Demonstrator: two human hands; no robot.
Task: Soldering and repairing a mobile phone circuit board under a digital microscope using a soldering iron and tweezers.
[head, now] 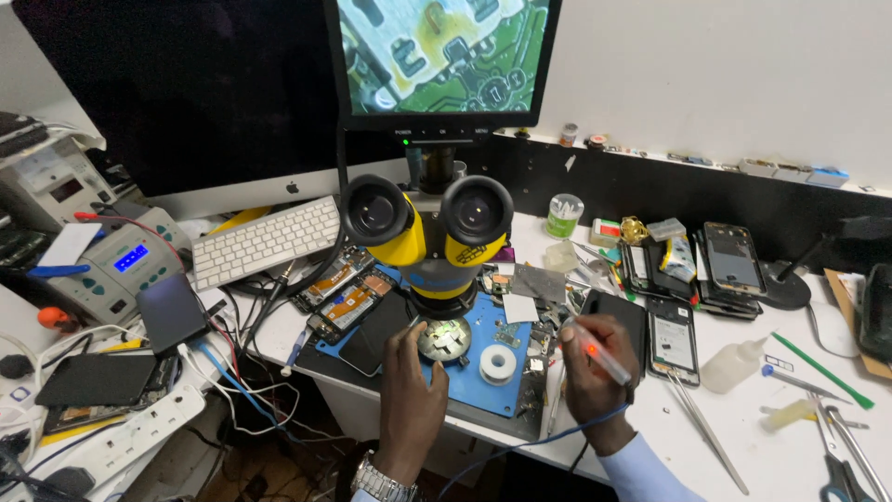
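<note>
Two bare hands work at a cluttered counter (743, 455); the left hand (412, 390), grip loosely open, touches a small metal board (444, 339) on a blue mat (483, 390) beneath a yellow microscope (429, 242); the right hand (590, 372), grip closed, holds a lit pen-like tool (602, 358); beyond, a monitor (441, 56) shows magnified circuitry.

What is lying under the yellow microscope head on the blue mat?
Under the microscope sits a round metal holder with small silvery pieces, on the blue mat. The left hand touches its edge. The microscope body hides the holder's far part.
</note>
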